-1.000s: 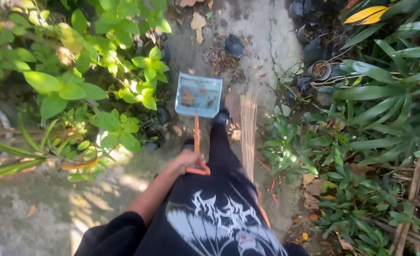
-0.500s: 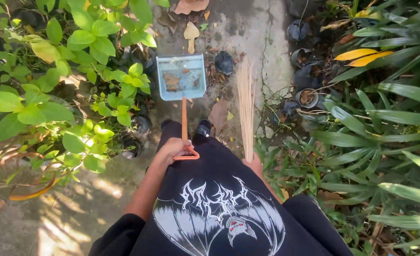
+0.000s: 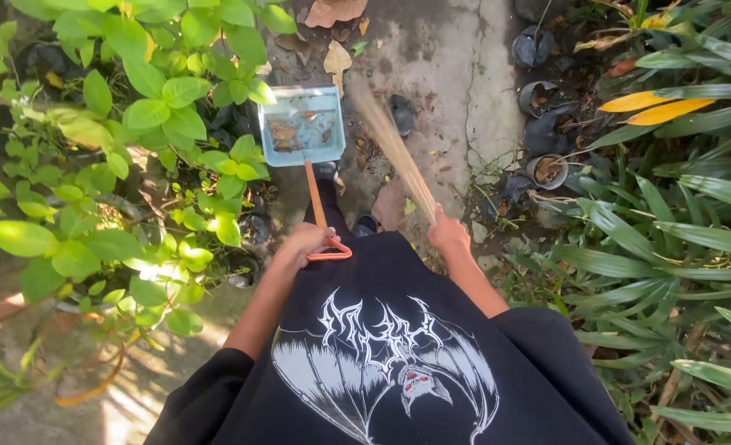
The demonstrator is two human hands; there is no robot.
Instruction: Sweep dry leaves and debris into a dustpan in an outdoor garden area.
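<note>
Head view | left hand (image 3: 306, 244) grips dustpan (image 3: 302, 125) | right hand (image 3: 448, 234) grips broom (image 3: 394, 148)

Leafy plants (image 3: 147, 115), black pots (image 3: 547, 136), concrete path (image 3: 448, 74)

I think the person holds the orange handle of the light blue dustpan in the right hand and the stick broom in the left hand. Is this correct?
Not quite: the hands are swapped. The head view shows the left hand gripping the orange handle of the light blue dustpan, and the right hand holding the stick broom.
</note>
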